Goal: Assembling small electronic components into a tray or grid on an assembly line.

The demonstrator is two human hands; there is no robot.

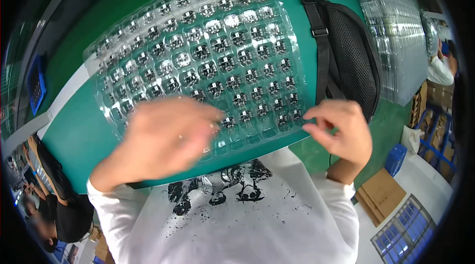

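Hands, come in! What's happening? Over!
Left hand blurred over clear blister tray. Right hand by its near right corner, fingertips parted. Tray mostly filled. Black mesh bag alongside.

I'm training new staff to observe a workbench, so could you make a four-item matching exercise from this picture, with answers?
Column one
1. Clear plastic pocketed tray
2. Black mesh bag with buckled straps
3. Stack of clear plastic sheets or trays
4. Person's bare right hand

Column two
A. To the right of the bag, farthest right of the four
B. Fingers parted, by the tray's near right corner
C. Holds rows of small black-and-silver parts
D. Lies between the tray and the stack

Pairs: 1-C, 2-D, 3-A, 4-B
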